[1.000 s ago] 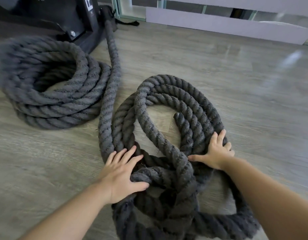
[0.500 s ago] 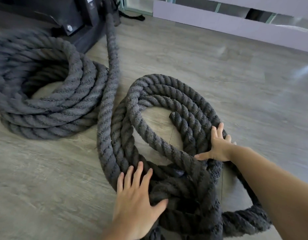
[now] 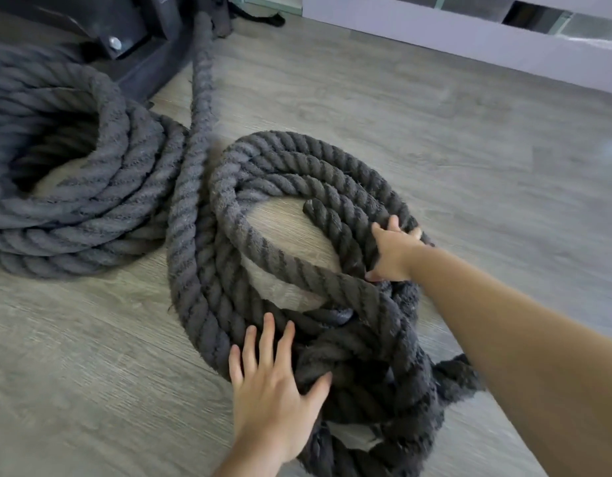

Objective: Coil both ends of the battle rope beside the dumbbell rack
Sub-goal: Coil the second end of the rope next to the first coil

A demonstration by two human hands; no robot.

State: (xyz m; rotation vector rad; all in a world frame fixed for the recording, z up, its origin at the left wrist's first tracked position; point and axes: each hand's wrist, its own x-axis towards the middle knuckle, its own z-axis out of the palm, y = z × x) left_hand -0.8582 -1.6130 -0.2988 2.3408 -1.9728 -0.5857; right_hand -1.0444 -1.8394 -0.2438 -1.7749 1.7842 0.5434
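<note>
Both grips are released: left hand [image 3: 273,404] and right hand [image 3: 394,253] press flat on the loose coil [image 3: 228,270]; pushing unevenly could spill its untidy loops across the floor [image 3: 91,373].

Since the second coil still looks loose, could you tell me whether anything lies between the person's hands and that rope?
Nothing visible does. The left hand lies flat on the near side of the loose coil, and the right hand rests on its right side. The finished coil sits apart to the left.
</note>
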